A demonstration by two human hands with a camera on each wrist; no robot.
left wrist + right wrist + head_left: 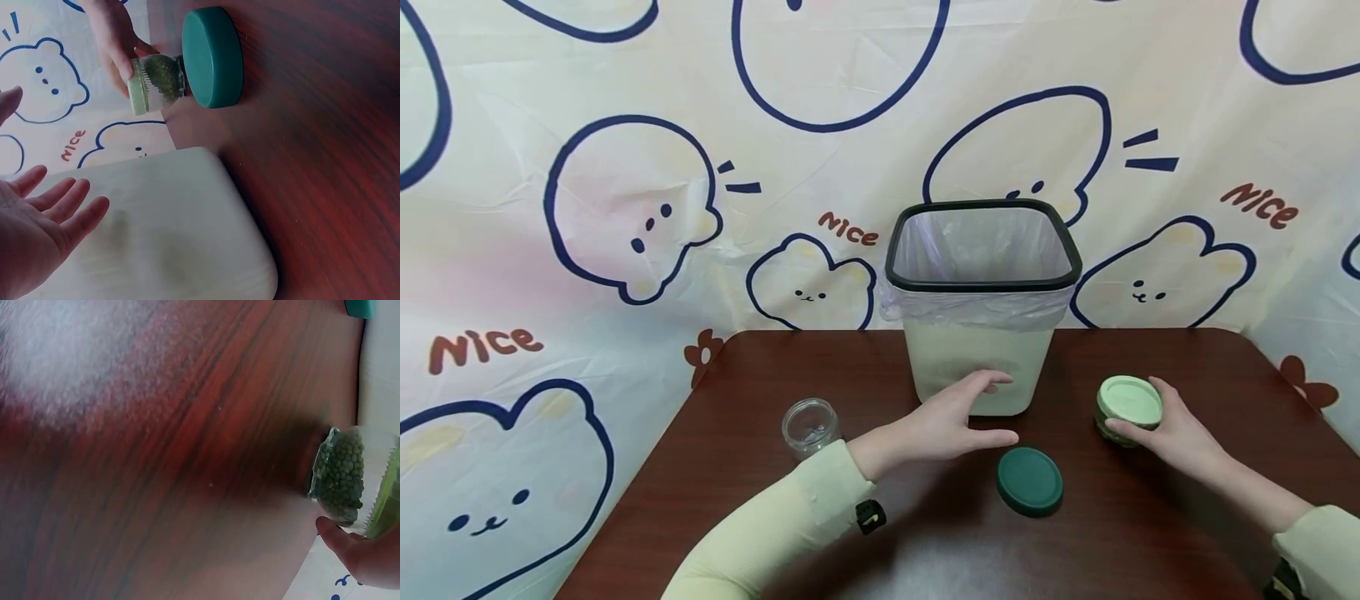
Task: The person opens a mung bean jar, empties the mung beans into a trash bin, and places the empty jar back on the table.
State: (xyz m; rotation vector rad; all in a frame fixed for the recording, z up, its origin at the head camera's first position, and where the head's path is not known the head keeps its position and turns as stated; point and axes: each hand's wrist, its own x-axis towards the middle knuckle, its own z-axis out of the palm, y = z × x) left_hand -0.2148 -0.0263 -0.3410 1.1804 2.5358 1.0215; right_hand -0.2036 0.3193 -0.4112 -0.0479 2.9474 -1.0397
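Note:
My right hand (1183,433) grips a small glass jar (340,478) at the right, thumb and fingers around its upper part. The jar has a light green lid (1131,400) and holds small round green beans or beads in its lower part. It is upright; its base is at or very near the tabletop. My left hand (940,421) hovers in front of the bin, thumb and fingers apart, holding nothing. Just below it, a dark green round lid (1030,481) lies on the table. Left of that hand stands a clear glass jar (810,423) without a lid, partly behind the sleeve.
A cream bin (977,358) with a black rim and a clear plastic liner stands at the back of the dark brown wooden table (790,358). A white cloth with bear drawings (820,192) hangs behind and beside the table.

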